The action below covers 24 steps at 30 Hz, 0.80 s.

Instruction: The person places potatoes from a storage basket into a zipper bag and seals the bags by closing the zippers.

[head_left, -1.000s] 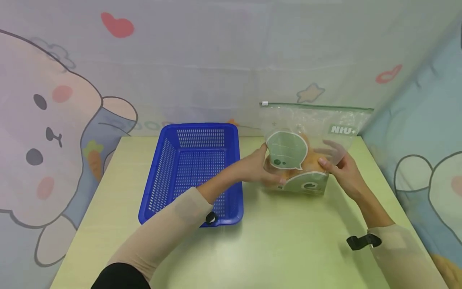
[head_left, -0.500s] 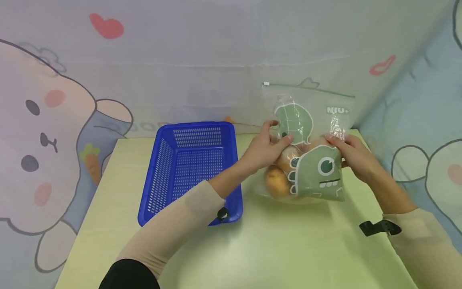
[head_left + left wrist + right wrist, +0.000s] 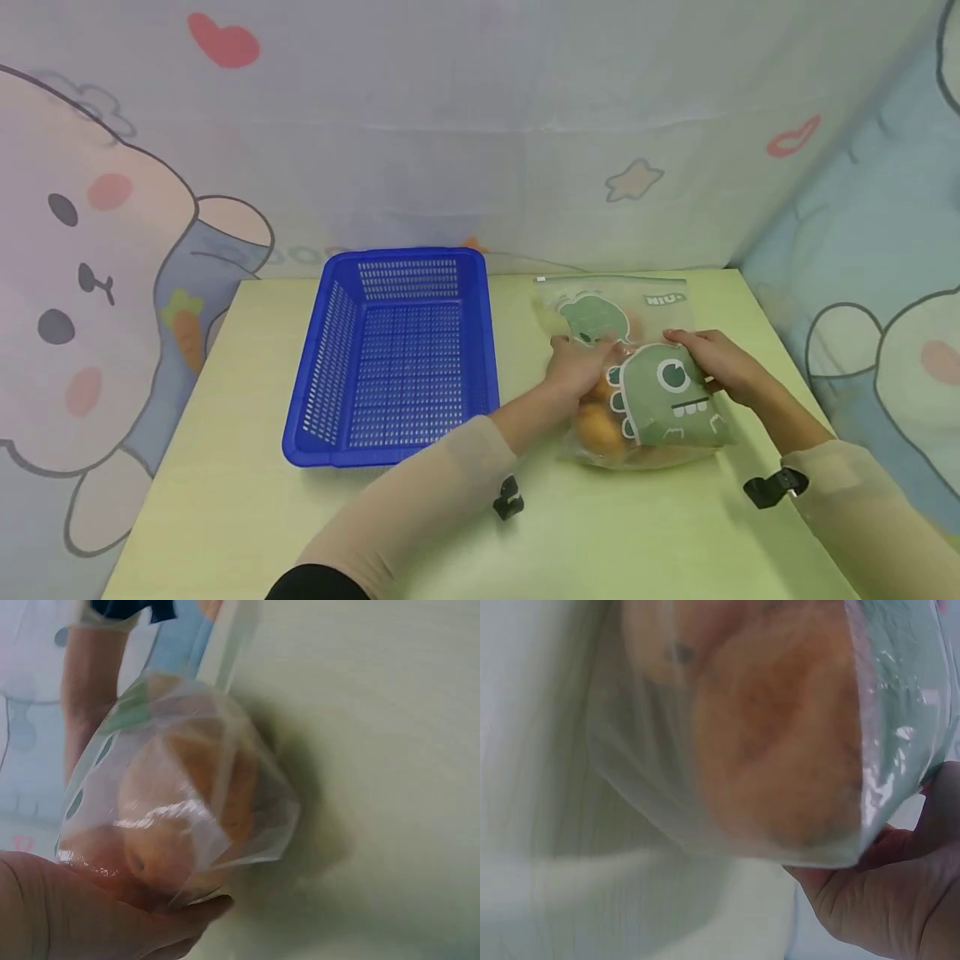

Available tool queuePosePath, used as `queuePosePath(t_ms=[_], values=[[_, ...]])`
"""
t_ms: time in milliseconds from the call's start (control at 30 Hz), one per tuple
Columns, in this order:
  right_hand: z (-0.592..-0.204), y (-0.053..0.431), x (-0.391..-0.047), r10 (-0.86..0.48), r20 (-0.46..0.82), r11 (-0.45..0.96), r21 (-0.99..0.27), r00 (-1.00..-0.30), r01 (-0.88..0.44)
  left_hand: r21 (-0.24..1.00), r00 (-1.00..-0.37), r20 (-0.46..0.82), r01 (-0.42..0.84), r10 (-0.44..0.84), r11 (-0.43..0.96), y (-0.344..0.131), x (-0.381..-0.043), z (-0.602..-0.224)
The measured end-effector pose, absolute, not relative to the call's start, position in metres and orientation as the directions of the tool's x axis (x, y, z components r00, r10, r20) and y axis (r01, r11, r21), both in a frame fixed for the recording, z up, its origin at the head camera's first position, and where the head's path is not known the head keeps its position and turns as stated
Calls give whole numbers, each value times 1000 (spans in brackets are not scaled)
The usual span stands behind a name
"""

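A clear zip bag printed with a green dinosaur holds several round, orange-brown, potato-like items. My left hand grips the bag's left side, its fingers over the printed front. On the right side my right hand grips it, thumb on the front face. The bag leans back low over the table, its zip top at the far end and the white slider at the left corner. In the left wrist view the items bulge against the plastic. The right wrist view shows the bag's bottom corner close over the table.
A blue plastic basket with slotted walls stands on the pale yellow-green table, left of the bag; nothing lies in it. Behind the table hangs a cartoon-printed cloth. The left forearm passes near the basket's front right corner.
The bag was held upright, then lifted with its printed front turned toward me. Now it is lower, tilted back and nearer to me, both hands still gripping its sides. The basket has stayed put.
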State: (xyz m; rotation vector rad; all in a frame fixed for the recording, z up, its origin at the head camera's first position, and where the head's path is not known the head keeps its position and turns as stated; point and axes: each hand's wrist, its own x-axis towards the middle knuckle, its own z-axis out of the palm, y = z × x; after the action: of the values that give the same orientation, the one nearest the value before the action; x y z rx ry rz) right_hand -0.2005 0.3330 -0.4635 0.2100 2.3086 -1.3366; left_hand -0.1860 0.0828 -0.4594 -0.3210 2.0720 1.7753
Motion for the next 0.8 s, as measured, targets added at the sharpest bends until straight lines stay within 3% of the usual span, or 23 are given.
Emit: queuePosePath(t_ms=[333,600,700,800], values=[[-459,324,-204,-31,-436,552,-758,-899,348,930,-937,-347,-340,28,140,90,-176,-468],[-440,332,-191,-101,-431,656,-707,-897,266,930,-933,-359,-356,16,88,62,-174,-425],[-422,325,-182,-99,-325,786,-605,-940,126,962,-958,-253,-235,133,137,31,-174,-396],[-395,307,-174,-135,-150,863,-503,-979,-42,945,-948,-81,26,308,327,-13,-178,-364]])
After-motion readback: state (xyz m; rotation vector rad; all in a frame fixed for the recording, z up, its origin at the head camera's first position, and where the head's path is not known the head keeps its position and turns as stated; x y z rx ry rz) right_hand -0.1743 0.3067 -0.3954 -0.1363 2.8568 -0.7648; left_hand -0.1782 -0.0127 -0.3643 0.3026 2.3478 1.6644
